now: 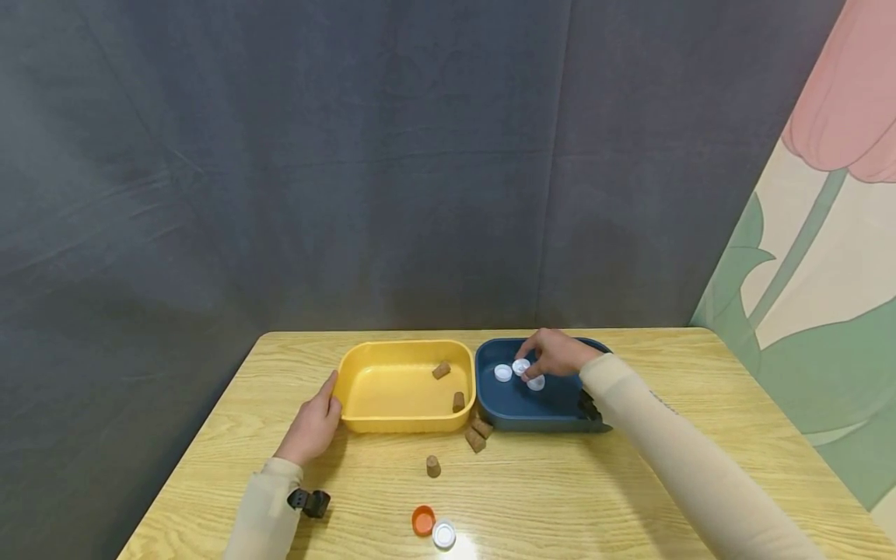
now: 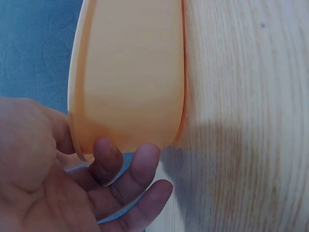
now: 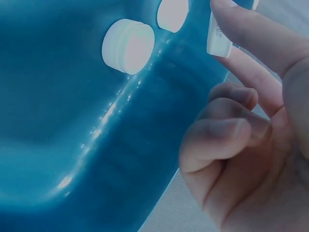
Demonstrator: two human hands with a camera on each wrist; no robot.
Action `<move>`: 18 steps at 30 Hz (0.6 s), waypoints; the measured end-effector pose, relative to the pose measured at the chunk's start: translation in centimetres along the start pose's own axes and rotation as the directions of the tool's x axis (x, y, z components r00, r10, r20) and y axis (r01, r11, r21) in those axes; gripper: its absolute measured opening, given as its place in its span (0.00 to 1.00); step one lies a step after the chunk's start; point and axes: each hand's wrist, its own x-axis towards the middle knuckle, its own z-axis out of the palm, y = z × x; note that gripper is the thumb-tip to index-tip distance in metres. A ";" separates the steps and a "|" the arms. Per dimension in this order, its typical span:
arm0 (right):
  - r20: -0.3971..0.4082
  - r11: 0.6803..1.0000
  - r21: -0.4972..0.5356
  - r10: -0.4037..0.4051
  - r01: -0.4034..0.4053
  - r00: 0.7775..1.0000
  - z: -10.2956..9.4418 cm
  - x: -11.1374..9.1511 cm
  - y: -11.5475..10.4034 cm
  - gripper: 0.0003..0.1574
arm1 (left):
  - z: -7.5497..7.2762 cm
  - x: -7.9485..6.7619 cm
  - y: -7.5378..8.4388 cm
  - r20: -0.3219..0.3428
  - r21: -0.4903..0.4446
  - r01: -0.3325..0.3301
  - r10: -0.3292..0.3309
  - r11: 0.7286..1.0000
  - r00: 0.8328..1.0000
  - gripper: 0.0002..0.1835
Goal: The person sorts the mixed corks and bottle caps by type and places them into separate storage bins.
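At the left end of the yellow tray (image 1: 402,425), my left hand (image 1: 313,426) grips the rim between thumb and curled fingers. Two brown corks, an upper cork (image 1: 441,370) and a lower cork (image 1: 458,402), lie in that tray's right part. My right hand (image 1: 556,354) reaches over the dark blue tray (image 1: 539,422). Its thumb and index finger pinch a white bottle cap (image 3: 219,37), while the other fingers curl loosely. Two more white caps, a nearer cap (image 3: 128,46) and a farther cap (image 3: 173,14), lie on the blue tray's floor.
Two corks (image 1: 477,434) lie against each other just before the trays, and another cork (image 1: 433,467) is nearer. At the front of the wooden table (image 1: 595,498) are a red cap (image 1: 423,521) and a white cap (image 1: 444,535) side by side. A dark curtain (image 1: 420,171) hangs behind.
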 end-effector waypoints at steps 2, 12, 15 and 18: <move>0.000 1.000 0.002 -0.003 0.003 1.000 0.0 0.0 0.0 0.20 | 0.0 0.0 -0.1 0.002 0.000 -0.001 0.001 1.000 1.000 0.30; -0.006 1.000 0.009 0.001 -0.001 1.000 0.2 0.1 0.4 0.24 | 0.1 0.1 -0.2 0.003 -0.012 -0.001 0.001 1.000 1.000 0.30; -0.001 1.000 0.017 -0.004 0.004 1.000 0.2 0.1 0.4 0.26 | 0.1 0.0 -0.2 0.002 -0.012 0.002 -0.002 1.000 1.000 0.30; 0.002 0.999 0.033 0.004 -0.004 1.000 0.1 0.0 0.4 0.26 | 0.1 0.0 -0.2 0.001 -0.011 0.004 -0.004 1.000 1.000 0.30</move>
